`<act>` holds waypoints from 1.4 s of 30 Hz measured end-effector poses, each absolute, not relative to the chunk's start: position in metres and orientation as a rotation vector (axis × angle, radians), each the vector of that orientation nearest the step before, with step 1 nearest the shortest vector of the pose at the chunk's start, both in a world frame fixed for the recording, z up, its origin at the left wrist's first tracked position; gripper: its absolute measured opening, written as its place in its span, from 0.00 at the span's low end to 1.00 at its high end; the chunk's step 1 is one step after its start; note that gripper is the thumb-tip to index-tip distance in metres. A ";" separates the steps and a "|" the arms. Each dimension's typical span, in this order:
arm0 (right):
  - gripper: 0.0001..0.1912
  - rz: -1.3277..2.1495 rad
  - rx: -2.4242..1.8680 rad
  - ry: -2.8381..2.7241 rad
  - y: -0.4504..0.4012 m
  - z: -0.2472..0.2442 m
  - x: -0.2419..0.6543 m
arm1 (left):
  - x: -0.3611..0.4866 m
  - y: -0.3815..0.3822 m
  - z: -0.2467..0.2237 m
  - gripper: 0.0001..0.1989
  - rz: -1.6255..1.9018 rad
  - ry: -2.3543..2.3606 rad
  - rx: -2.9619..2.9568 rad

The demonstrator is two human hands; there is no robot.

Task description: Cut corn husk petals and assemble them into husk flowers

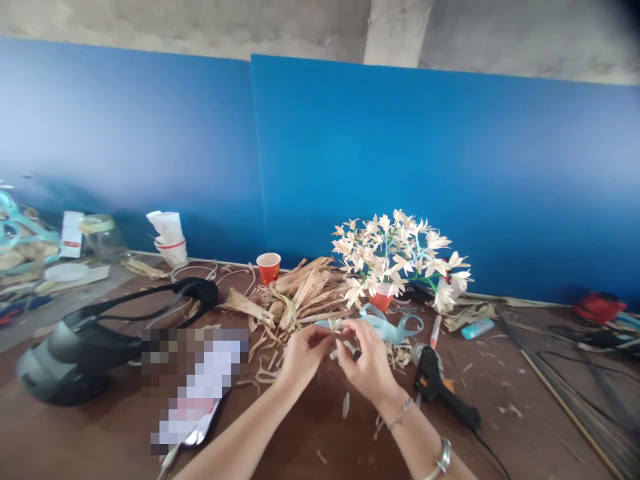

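My left hand [305, 353] and my right hand [369, 360] meet over the middle of the table, fingertips pinched close together. A small pale piece [333, 325], perhaps corn husk, shows at the fingertips; its exact shape is too small to tell. Just behind the hands lie a light-blue ribbon [387, 325] and a heap of dried corn husks [305, 290]. Beyond the ribbon, a bunch of cream husk flowers [385, 257] on green stems stands in a red paper cup [380, 300]. A black glue gun [443, 387] lies to the right of my right hand.
On the left are a black headset [75, 360] and a phone [200, 400] with a cable. An orange paper cup [269, 268] and stacked white cups [171, 250] stand at the back before a blue panel [425, 147]. Husk scraps and a turquoise packet [477, 329] lie rightward.
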State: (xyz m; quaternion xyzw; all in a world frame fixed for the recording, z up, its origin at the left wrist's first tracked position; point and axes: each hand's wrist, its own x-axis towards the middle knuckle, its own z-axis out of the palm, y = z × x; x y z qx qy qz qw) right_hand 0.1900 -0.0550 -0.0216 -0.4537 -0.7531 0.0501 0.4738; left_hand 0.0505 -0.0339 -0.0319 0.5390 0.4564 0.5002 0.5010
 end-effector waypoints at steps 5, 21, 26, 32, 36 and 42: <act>0.10 0.125 -1.147 -1.775 -0.054 -0.023 0.195 | 0.049 -0.033 -0.025 0.11 1.213 1.039 1.083; 0.12 -0.116 -2.228 -1.820 -0.102 -0.002 0.287 | 0.049 -0.036 -0.019 0.17 1.101 0.920 1.068; 0.16 -0.071 -2.600 -1.688 -0.122 -0.024 0.313 | 0.051 -0.034 -0.023 0.16 1.121 0.871 1.054; 0.12 -0.035 -2.545 -1.765 -0.119 -0.029 0.309 | 0.050 -0.036 -0.021 0.16 1.096 0.836 1.052; 0.11 -0.095 -2.411 -1.762 -0.116 -0.027 0.312 | 0.050 -0.036 -0.019 0.18 1.105 0.824 1.041; 0.02 0.026 -1.615 -1.926 -0.103 -0.014 0.284 | 0.051 -0.036 -0.020 0.18 1.125 0.853 1.011</act>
